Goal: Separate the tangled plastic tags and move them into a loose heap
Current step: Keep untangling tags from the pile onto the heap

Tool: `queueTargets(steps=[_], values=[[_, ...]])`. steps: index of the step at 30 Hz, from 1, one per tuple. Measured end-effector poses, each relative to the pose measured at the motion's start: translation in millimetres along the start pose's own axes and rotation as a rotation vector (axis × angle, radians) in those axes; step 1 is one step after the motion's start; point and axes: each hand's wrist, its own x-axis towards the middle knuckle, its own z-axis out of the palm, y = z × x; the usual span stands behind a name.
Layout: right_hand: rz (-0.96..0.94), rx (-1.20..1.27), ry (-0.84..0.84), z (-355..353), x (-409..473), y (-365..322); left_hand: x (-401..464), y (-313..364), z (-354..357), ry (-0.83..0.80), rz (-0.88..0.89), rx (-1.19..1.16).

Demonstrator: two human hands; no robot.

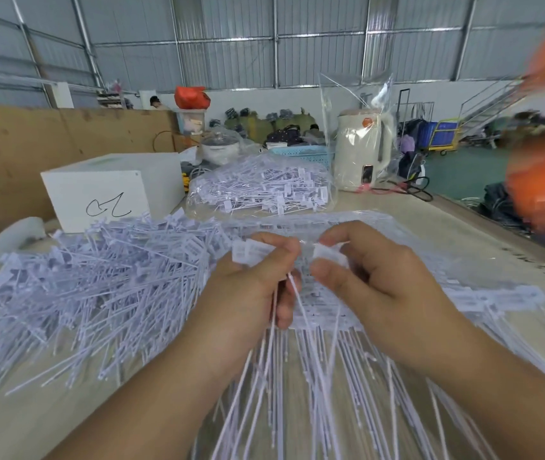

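Both my hands pinching tags: left hand (251,277) and right hand (374,277) over the tangled bunch (324,313), loose heap (98,280) sitting left.

Corrugated metal walls (231,54) with steel framing close the hall from ten to two o'clock. A brown cardboard sheet (48,144) stands at ten o'clock behind a white box (108,190). The green floor (463,174), a metal staircase (493,101) and a yellow cart (443,134) lie at two o'clock.
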Motion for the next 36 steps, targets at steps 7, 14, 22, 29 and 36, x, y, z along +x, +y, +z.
queueTargets(steps=[7, 14, 22, 29, 36], values=[[-0.008, -0.045, -0.199, 7.3, -2.2, 4.1, -3.6, -3.2, 1.1, -0.2, -0.073, 0.081], [0.028, -0.17, -0.273, -3.4, -0.8, 1.2, 4.0, -3.9, -3.2, -0.181, -0.171, -0.03], [0.016, -0.306, -0.318, -9.9, 1.7, -1.0, 5.5, -1.8, -8.5, -0.279, -0.095, 0.112], [-0.019, -0.192, -0.185, -3.4, 1.5, -5.6, 1.8, 4.1, -3.6, -0.187, -0.057, 0.035], [-0.059, -0.172, 0.227, 1.1, 1.5, -11.5, 6.6, 4.6, -10.1, 0.013, -0.156, -0.224]])
